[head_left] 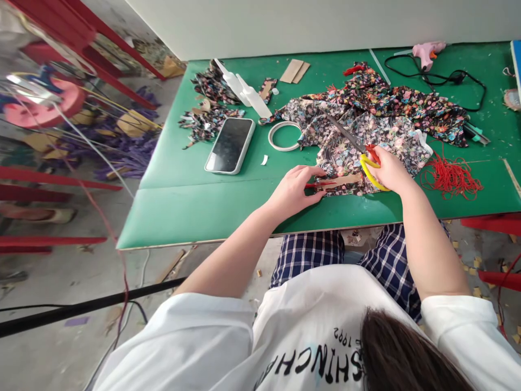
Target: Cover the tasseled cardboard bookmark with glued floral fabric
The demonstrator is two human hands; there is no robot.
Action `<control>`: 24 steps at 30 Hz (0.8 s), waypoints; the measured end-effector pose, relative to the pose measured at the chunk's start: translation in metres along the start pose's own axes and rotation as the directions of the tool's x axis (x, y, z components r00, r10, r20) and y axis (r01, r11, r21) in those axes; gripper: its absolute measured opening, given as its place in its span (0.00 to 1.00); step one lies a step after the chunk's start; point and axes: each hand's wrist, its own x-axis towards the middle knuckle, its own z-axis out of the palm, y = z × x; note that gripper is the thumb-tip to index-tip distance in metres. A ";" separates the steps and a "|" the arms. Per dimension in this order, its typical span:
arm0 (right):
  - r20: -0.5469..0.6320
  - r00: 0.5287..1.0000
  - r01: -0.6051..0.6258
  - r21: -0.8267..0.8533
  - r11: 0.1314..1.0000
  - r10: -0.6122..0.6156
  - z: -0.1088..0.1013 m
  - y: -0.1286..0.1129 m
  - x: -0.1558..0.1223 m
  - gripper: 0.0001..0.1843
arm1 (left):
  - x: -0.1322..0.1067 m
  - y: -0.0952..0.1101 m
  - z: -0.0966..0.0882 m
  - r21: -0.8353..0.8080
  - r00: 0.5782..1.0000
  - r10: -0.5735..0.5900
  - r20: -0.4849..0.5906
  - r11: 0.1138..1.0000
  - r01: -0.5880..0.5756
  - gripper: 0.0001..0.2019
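Note:
My right hand (386, 171) is closed around the handles of a pair of scissors (372, 165), yellow and red, with dark blades pointing up and left over the floral fabric (362, 136). At the fabric's near left corner, my left hand (299, 190) has its thumb and fingers closed on the edge. A brown cardboard strip (342, 182) lies along the fabric's near edge, running from my left fingertips toward the scissors. Some red cord (315, 185) shows between those fingertips. A tangled bunch of red cord (451, 176) rests right of the fabric.
Left of the fabric on the green table (183, 206) are a phone (230, 144), a roll of tape (272, 142), white plastic bottles (254, 100) and fabric scraps (207, 122). A pink glue gun (425, 52) with a black cable lies at the back right. Red stools (81, 43) stand at left.

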 end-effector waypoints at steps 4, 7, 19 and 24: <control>-0.003 1.000 -0.005 -0.010 1.000 0.005 0.000 0.001 0.001 0.06 | -0.002 -0.001 0.000 -0.023 1.000 0.015 -0.020 1.000 -0.015 0.15; -0.002 1.000 -0.001 -0.012 1.000 0.001 0.001 0.002 0.001 0.06 | -0.003 -0.001 0.001 -0.035 0.999 0.042 -0.025 0.998 -0.043 0.13; -0.001 1.000 -0.003 0.000 1.000 0.003 0.001 0.001 0.000 0.05 | -0.006 -0.006 0.002 -0.087 1.000 -0.009 0.011 0.996 0.010 0.18; 0.000 1.000 -0.015 -0.007 1.000 0.015 0.001 -0.001 0.000 0.06 | -0.009 -0.009 0.003 -0.097 1.000 -0.020 -0.005 0.995 0.019 0.20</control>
